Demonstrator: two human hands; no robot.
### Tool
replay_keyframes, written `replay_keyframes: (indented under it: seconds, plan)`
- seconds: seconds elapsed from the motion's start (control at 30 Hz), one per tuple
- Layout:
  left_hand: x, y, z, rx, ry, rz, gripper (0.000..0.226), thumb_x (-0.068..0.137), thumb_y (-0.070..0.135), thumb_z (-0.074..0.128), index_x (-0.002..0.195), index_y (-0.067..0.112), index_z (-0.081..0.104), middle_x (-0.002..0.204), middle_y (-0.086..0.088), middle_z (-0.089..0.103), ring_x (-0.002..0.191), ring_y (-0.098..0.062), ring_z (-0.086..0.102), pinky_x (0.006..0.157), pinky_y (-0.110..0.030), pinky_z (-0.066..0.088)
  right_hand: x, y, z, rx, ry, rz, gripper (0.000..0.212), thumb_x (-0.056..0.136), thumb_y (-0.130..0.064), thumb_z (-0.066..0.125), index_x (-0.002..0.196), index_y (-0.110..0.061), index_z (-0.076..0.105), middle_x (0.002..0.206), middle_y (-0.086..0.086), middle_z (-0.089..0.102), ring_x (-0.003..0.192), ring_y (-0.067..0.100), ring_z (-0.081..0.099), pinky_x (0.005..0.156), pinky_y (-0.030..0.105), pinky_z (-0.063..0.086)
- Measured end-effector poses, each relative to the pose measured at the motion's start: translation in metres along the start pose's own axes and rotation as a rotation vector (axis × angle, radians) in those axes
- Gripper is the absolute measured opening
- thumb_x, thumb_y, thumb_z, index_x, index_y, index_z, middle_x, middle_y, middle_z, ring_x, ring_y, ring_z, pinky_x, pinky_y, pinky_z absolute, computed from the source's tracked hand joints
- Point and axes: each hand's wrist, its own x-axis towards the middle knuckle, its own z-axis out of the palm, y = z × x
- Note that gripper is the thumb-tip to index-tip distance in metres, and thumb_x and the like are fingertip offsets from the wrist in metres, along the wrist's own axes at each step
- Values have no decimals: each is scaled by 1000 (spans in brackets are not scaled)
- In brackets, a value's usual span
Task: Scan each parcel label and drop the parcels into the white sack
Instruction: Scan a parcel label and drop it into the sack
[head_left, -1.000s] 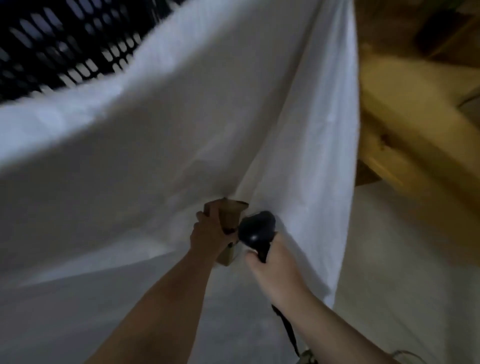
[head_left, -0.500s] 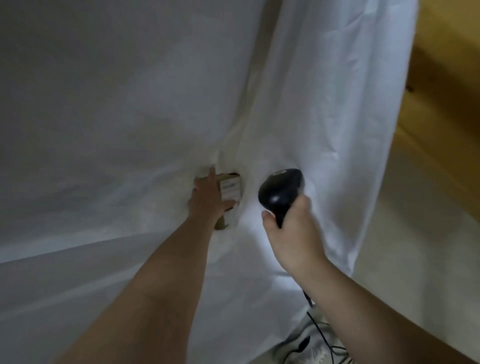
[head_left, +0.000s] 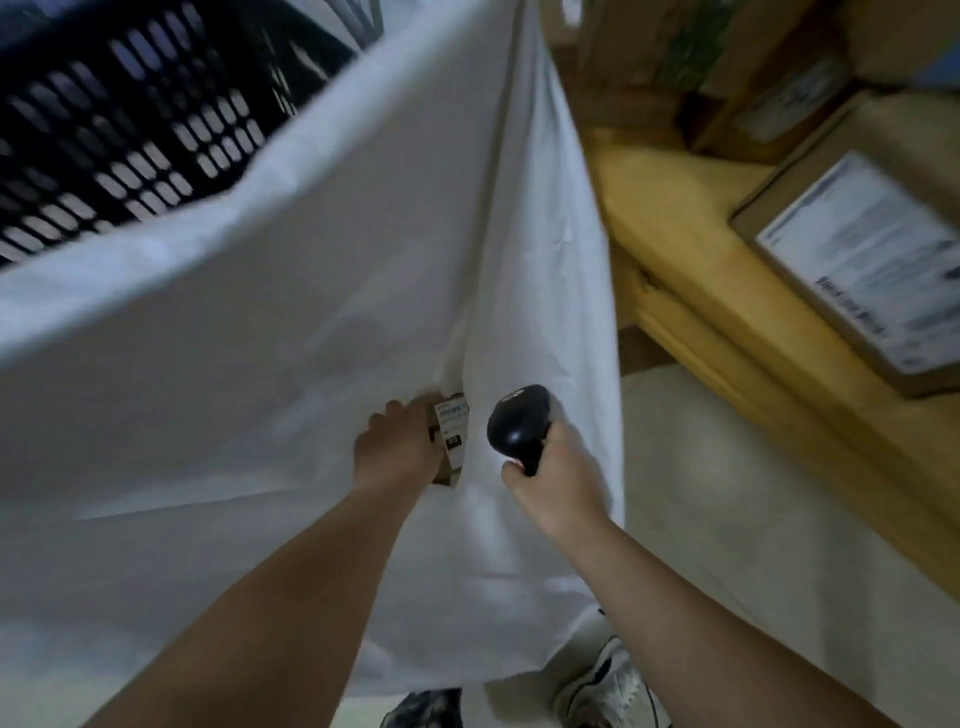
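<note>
The white sack (head_left: 291, 322) hangs wide across the left and middle of the view. My left hand (head_left: 395, 447) grips a small brown parcel (head_left: 451, 441) with a white label, pressed against the sack's fold. Just to its right, my right hand (head_left: 558, 480) holds a black handheld scanner (head_left: 517, 423), its head up and close to the parcel. Part of the parcel is hidden by my left hand.
A black lattice crate (head_left: 130, 119) sits behind the sack at top left. A yellow wooden shelf (head_left: 691, 249) at right carries a labelled cardboard box (head_left: 857, 260) and more boxes behind. A pale floor and a shoe (head_left: 613, 686) lie below.
The view has swung up and right, bringing the crate and the shelf boxes into sight. Both hands stay together at the sack's fold, still holding parcel and scanner.
</note>
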Motion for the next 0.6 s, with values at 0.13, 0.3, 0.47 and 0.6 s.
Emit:
replay_keyframes:
  seconds: [0.13, 0.3, 0.47, 0.6]
  plan:
    - [-56, 7, -70, -23, 66, 148, 34, 93, 25, 48, 124, 13, 50, 117, -9, 51, 104, -29, 51, 79, -34, 44, -45, -32, -43, 159, -9, -66, 40, 87, -19, 64, 122, -19, 45, 95, -3, 59, 91, 20, 61, 72, 28, 46]
    - [-112, 36, -159, -134, 151, 389, 49, 97, 34, 48, 141, 15, 40, 138, -9, 44, 125, -29, 42, 94, -39, 43, -97, -51, -116, 348, 129, -114, 15, 84, -17, 67, 78, -19, 53, 59, -7, 51, 59, 10, 54, 55, 24, 38]
    - [-153, 88, -227, -193, 302, 615, 47, 98, 35, 49, 141, 18, 40, 140, -5, 44, 122, -25, 47, 95, -36, 44, -137, -45, -183, 465, 268, -150, 17, 85, -12, 69, 79, 2, 61, 56, 3, 53, 57, 9, 53, 56, 23, 39]
    - [-173, 145, -251, -193, 353, 764, 48, 95, 33, 53, 139, 16, 45, 135, -5, 48, 120, -24, 48, 98, -35, 42, -158, -21, -229, 544, 358, -198, 5, 85, -9, 70, 90, -11, 67, 70, 17, 60, 65, 14, 58, 63, 32, 46]
